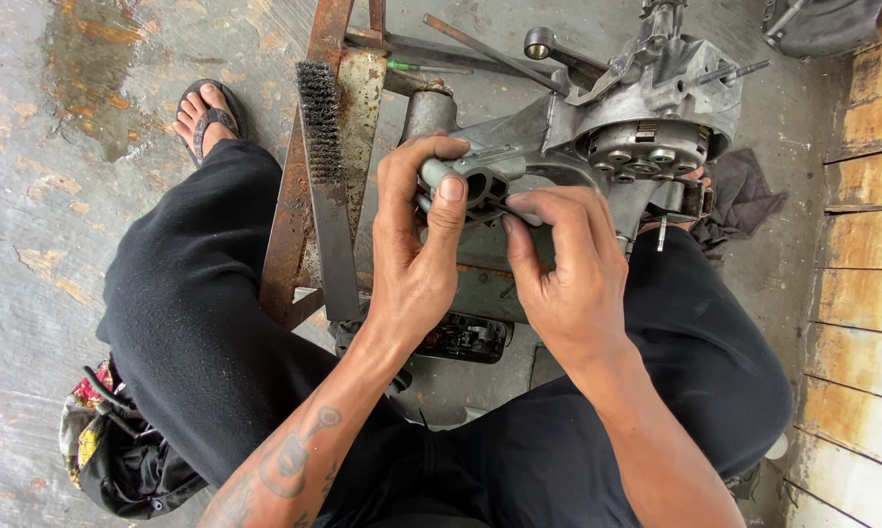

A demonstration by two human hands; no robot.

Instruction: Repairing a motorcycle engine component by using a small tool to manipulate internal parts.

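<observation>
Grey metal part (477,181) — between both hands

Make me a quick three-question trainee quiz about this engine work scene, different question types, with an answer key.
1. True or false: both hands, left hand and right hand, are on the small grey metal part.
2. Multiple choice: the wire brush lies on A) the rusty metal stand, B) the person's lap, C) the dark rag.
3. Fill in: the foot at upper left wears a ____.

Key: 1 true. 2 A. 3 sandal. The grey part is held just in front of the engine casing.
</observation>
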